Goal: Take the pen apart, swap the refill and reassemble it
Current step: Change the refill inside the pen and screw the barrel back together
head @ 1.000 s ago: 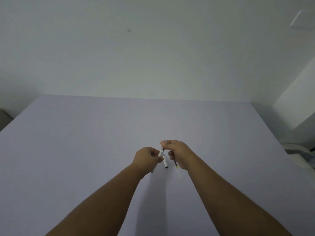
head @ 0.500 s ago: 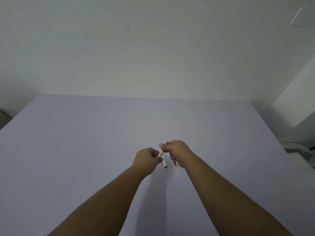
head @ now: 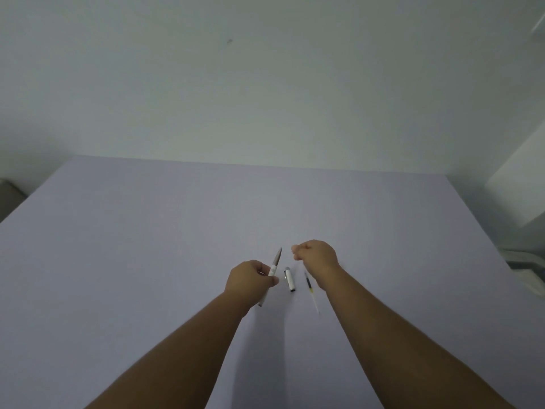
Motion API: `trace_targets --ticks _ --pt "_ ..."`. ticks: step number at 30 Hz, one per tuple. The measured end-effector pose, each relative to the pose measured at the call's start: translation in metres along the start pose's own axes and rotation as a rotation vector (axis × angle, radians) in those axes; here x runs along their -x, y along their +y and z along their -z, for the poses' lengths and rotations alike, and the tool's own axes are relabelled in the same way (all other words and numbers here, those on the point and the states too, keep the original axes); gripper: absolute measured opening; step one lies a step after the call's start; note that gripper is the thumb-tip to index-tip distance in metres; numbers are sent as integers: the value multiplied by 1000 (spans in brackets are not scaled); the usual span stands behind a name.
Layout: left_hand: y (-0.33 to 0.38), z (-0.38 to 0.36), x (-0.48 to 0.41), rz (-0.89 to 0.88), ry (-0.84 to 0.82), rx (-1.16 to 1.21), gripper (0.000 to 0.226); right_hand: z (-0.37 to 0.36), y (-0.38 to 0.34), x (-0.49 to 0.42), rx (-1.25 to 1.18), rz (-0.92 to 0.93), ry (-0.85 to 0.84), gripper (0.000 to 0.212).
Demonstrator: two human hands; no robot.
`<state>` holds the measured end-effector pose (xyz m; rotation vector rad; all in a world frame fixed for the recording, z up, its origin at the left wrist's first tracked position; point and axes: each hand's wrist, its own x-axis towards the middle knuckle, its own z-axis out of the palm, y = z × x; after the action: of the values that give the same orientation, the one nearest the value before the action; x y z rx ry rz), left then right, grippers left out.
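My left hand [head: 249,280] grips the white pen body [head: 273,268], its grey tip pointing up and away from me and its rear end sticking out below my wrist. The white pen cap [head: 290,279] with a clip lies on the table between my hands. A thin refill [head: 311,289] with a dark upper part and clear lower tube lies just right of the cap, close to my right wrist. My right hand [head: 317,255] hovers apart from the pen with its fingers curled; whether anything small sits in them I cannot tell.
The pale lilac table [head: 147,246] spreads wide on all sides and ends at a white wall. A white object [head: 522,267] sits past the table's right edge, and a grey shape [head: 8,196] lies at the far left.
My hands were together at the pen's tip; now they have separated. The left hand moved left with the pen body, and the right hand let go and drew back to the right.
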<state>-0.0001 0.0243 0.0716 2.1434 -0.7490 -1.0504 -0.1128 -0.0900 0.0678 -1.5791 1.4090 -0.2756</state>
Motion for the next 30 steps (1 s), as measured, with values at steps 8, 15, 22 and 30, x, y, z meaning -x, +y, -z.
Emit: trace_targets --ticks 8,15,22,30 --pt "-24 6 -6 97 -16 117 12 -45 34 -21 560 28 3 22" --pt "-29 8 -8 120 -24 121 13 -57 42 -21 553 51 50 28" --pt "-28 6 -6 116 -41 101 15 -59 43 -17 501 6 52 32" --pt "-26 6 -3 103 -63 72 14 -36 2 -18 -586 -159 -64 20"
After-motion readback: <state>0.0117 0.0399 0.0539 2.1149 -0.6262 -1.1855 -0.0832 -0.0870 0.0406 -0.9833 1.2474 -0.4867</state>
